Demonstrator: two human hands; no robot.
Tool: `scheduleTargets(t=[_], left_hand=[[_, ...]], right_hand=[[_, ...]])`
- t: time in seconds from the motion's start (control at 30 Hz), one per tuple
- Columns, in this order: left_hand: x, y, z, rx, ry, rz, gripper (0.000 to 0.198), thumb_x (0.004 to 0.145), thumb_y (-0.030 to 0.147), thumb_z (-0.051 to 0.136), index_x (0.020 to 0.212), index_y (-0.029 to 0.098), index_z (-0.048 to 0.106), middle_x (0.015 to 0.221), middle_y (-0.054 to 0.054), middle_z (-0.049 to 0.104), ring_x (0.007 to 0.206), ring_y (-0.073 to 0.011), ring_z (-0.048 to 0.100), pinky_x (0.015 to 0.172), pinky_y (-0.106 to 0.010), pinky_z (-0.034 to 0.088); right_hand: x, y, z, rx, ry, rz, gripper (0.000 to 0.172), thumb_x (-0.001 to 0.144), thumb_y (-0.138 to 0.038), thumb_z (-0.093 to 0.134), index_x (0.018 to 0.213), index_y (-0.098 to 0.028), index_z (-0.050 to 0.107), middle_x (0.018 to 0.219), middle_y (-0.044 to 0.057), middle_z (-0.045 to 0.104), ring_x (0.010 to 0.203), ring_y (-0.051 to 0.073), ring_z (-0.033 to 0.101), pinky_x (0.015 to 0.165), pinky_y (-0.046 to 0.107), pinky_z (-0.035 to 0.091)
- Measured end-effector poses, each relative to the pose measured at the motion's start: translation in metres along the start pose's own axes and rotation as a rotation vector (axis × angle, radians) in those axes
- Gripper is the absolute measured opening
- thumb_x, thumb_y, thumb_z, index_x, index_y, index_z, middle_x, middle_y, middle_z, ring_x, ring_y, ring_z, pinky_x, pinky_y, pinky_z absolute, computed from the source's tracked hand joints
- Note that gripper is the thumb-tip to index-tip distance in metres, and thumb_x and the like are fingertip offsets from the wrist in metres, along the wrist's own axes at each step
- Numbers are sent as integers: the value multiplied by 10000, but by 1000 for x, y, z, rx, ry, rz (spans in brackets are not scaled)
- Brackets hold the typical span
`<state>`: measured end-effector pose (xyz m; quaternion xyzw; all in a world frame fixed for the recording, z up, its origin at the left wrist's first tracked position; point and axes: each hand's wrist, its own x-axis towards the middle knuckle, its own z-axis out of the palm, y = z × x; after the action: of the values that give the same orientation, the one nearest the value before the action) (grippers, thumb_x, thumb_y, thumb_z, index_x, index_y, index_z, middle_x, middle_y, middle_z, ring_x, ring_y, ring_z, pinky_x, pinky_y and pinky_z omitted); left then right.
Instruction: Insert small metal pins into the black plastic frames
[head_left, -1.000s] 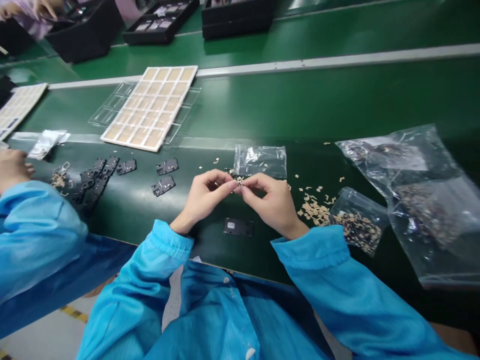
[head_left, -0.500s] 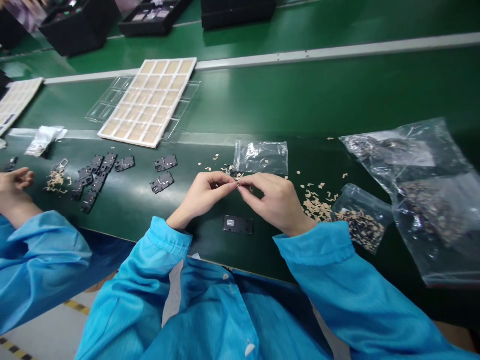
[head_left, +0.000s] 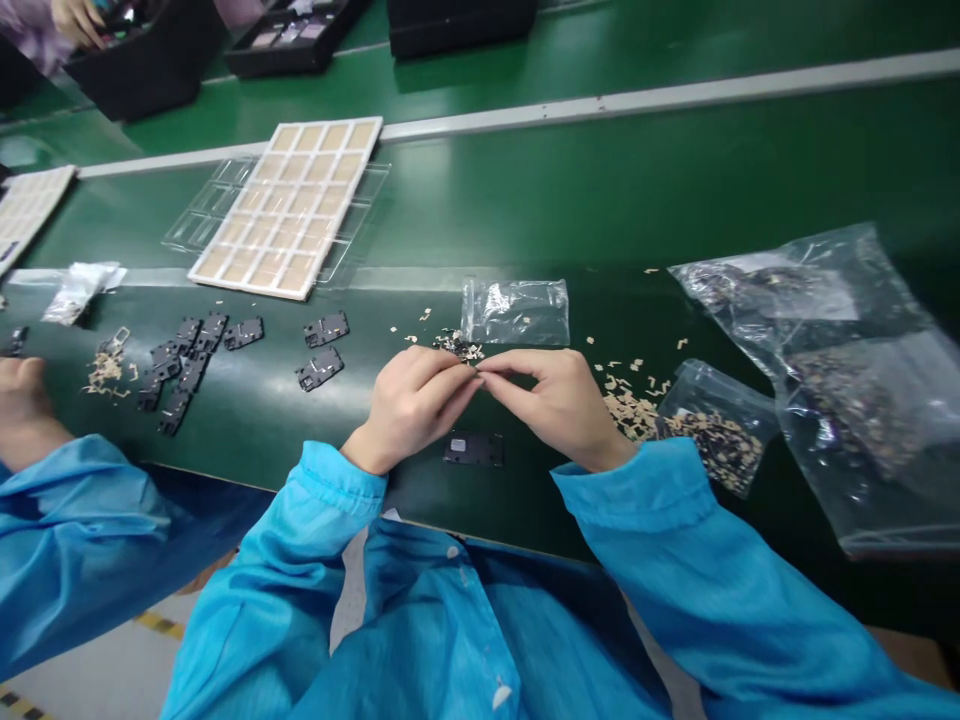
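Observation:
My left hand (head_left: 420,405) and my right hand (head_left: 555,402) meet fingertip to fingertip over the green bench. Both are closed in a pinch on something too small to make out. Just below them lies a flat black plastic part (head_left: 474,449) with a small pale rectangle on it. Behind my fingertips is a little heap of dark and pale bits (head_left: 459,346), partly hidden by my left hand. A clear zip bag (head_left: 516,312) lies flat beyond. Right of my right hand, tan bits (head_left: 630,414) are scattered beside an open bag of small pieces (head_left: 716,447).
Several black parts (head_left: 187,365) lie to the left, near a pile of tan scraps (head_left: 107,368). A white gridded tray (head_left: 289,205) rests on clear trays. A large clear bag (head_left: 862,400) lies far right. Another person's hand (head_left: 26,405) is at the left edge.
My left hand has turned slightly, its fingers more curled; both hands stay pinched together. The neighbouring person's hand has drawn a little to the left. The whole view has shifted slightly.

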<state>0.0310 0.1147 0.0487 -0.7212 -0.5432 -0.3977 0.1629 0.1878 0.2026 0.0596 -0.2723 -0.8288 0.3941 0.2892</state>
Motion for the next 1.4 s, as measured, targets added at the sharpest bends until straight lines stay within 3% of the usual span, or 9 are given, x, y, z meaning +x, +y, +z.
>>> scheduleTargets(t=[0.37,0.53,0.7,0.8,0.87,0.97,1.03,1.23,1.4], left_hand=[[8,11,6,29,-62,41,119,937,173,532,929,127,642,864,-77,714,768,-141,665,669,-255,541],[20,27,19,-89,-44,46,143,933,171,517,905,122,648,844,-80,705,750,-141,657,662,-258,523],[37,48,47,-440,-212,-260,186,938,229,526,881,147,683,846,-61,712,743,-117,655,677,-230,518],[44,52,64,-406,-449,-353,286,935,331,545,762,152,686,729,-47,689,656,-132,628,639,-253,495],[46,52,71,-319,-523,-316,255,941,281,507,839,144,697,802,-74,703,718,-163,642,691,-292,510],[45,49,69,-305,-432,-222,342,866,97,469,1176,133,612,1122,-128,677,1005,-210,639,893,-365,515],[43,49,64,-364,-383,-180,392,851,104,501,1236,135,564,1175,-129,660,1071,-206,626,929,-357,514],[40,50,54,-383,-428,-126,202,947,198,484,949,137,677,854,-77,730,746,-148,681,669,-245,522],[45,54,50,-514,-412,-312,128,876,145,551,880,134,679,786,-43,728,666,-119,654,621,-213,494]], right_hand=[[-13,0,-11,-435,151,-398,238,917,-172,521,783,-151,716,726,63,744,626,188,687,593,317,525],[-21,4,-41,-439,137,-468,181,890,-150,555,773,-165,692,716,53,739,625,187,691,581,309,531],[-38,21,-87,-305,285,-187,106,824,-160,636,769,-239,682,719,13,738,625,194,698,575,321,558],[-43,32,-98,-272,357,-29,90,805,-185,650,754,-250,686,734,25,741,664,229,708,612,364,574],[-44,37,-96,-263,326,-21,70,799,-200,652,759,-244,690,756,29,746,682,230,710,623,360,573],[-42,38,-89,-270,226,-66,92,823,-205,617,773,-240,687,771,20,746,685,203,701,618,324,555],[-41,37,-85,-290,127,-113,123,846,-208,584,780,-234,685,769,19,739,681,187,692,613,306,540],[-43,35,-83,-298,25,-126,138,857,-228,574,790,-241,694,759,6,733,679,180,684,620,299,536],[-42,31,-85,-145,114,26,97,822,-213,629,761,-247,695,758,-3,739,695,180,695,594,278,551]])
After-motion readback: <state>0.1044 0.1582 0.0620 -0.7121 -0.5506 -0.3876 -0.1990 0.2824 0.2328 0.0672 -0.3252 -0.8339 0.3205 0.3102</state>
